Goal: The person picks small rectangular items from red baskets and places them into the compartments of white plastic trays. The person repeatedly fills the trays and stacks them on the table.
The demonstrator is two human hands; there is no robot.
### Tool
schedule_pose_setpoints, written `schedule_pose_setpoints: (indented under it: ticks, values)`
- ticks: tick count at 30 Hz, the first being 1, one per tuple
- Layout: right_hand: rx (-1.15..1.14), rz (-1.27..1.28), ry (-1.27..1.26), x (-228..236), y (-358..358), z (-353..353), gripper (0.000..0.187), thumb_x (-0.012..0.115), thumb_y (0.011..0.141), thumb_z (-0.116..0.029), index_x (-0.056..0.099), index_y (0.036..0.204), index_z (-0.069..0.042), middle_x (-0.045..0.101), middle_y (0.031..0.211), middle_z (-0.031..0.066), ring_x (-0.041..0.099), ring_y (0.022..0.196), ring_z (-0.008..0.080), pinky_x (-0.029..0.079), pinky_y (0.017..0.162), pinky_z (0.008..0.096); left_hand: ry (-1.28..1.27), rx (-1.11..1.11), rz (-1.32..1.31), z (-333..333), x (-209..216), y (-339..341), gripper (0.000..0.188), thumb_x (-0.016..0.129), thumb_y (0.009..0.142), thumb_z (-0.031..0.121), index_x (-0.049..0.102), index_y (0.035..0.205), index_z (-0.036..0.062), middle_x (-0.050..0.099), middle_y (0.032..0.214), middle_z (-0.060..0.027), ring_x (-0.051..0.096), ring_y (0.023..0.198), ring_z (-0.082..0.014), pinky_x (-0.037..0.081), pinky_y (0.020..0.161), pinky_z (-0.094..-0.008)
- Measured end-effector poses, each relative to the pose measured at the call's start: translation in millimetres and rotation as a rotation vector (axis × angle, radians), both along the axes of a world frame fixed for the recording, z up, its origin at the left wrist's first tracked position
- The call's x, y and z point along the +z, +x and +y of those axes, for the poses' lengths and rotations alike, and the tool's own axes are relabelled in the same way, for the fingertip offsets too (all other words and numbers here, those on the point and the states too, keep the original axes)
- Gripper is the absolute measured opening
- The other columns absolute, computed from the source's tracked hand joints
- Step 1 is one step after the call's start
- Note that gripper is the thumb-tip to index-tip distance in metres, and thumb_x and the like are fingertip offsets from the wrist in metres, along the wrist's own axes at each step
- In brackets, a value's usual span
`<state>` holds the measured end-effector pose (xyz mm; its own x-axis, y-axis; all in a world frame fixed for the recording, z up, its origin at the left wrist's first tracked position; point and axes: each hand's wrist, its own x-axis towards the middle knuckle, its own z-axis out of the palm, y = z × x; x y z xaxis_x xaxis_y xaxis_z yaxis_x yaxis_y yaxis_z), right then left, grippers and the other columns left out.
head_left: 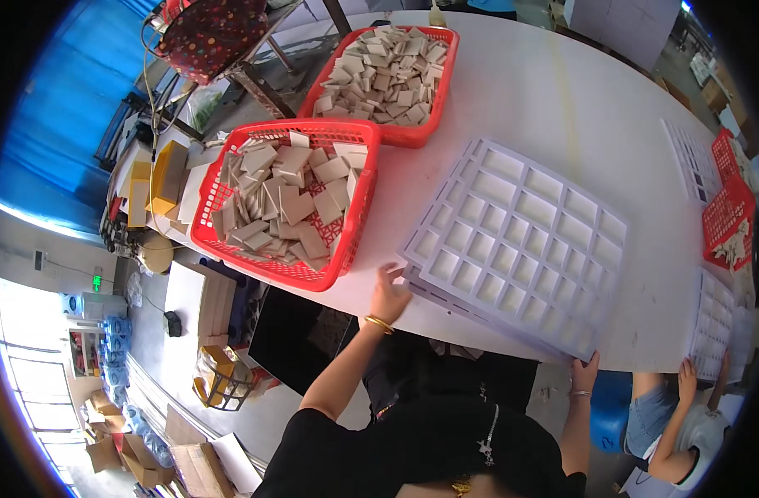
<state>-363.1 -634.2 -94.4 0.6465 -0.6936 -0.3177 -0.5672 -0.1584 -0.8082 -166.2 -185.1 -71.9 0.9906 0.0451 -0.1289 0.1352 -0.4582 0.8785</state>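
A stack of white grid trays with square and oblong compartments lies at an angle on the table before me. My left hand, a gold bangle at its wrist, is by the stack's left corner, with fingers curved and apart; nothing shows between them. At the near right corner, my right hand has its thumb and fingers around the tray edge; part of this grip is hidden. To the left stands a red plastic basket full of flat off-white tiles.
Behind it is a second red basket of similar tiles. Along the right side of the white table are another grid tray, red baskets, and a co-worker's hand at a further tray. A blue stool stands below.
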Motion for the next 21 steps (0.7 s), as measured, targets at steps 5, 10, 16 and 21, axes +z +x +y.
schedule_pose_setpoints:
  ticks: [5, 10, 16, 21]
  values:
    - [-0.062, -0.164, 0.217, 12, 8, 1, 0.052, 0.057, 0.075, 0.000, 0.042, 0.125, 0.000, 0.056, 0.107, 0.0091, 0.056, 0.094, 0.0158, 0.046, 0.080, 0.0281, -0.074, 0.056, -0.023, -17, -13, -5, 0.052, 0.061, 0.068, 0.007, 0.041, 0.116, 0.0009, 0.055, 0.116, -0.0191, 0.058, 0.080, -0.0231, 0.047, 0.061, -0.0320]
    - [-0.150, -0.176, 0.340, 61, 20, 4, 0.047, 0.057, 0.074, 0.001, 0.044, 0.119, 0.000, 0.056, 0.101, 0.0079, 0.056, 0.088, 0.0141, 0.047, 0.072, 0.0265, -0.132, 0.034, 0.103, -13, 26, -14, 0.048, 0.062, 0.068, 0.010, 0.044, 0.112, 0.0000, 0.058, 0.111, -0.0197, 0.054, 0.112, -0.0324, 0.043, 0.094, -0.0381]
    - [0.040, 0.046, 0.312, 44, -21, -7, 0.046, 0.049, 0.072, 0.007, 0.045, 0.116, 0.000, 0.054, 0.106, 0.0096, 0.057, 0.088, 0.0156, 0.050, 0.069, 0.0265, 0.240, -0.229, -0.164, 32, 41, -54, 0.038, 0.058, 0.069, 0.006, 0.048, 0.106, 0.0036, 0.060, 0.101, -0.0135, 0.060, 0.065, -0.0200, 0.049, 0.061, -0.0322]
    - [-0.007, -0.181, -0.248, -38, -61, -91, 0.047, 0.044, 0.074, 0.011, 0.045, 0.120, 0.000, 0.050, 0.117, 0.0131, 0.059, 0.090, 0.0192, 0.053, 0.078, 0.0284, 0.199, -0.170, -0.253, 57, 147, -39, 0.006, 0.056, 0.070, 0.004, 0.057, 0.076, 0.0026, 0.056, 0.072, -0.0109, 0.057, 0.066, -0.0249, 0.046, 0.063, -0.0319]
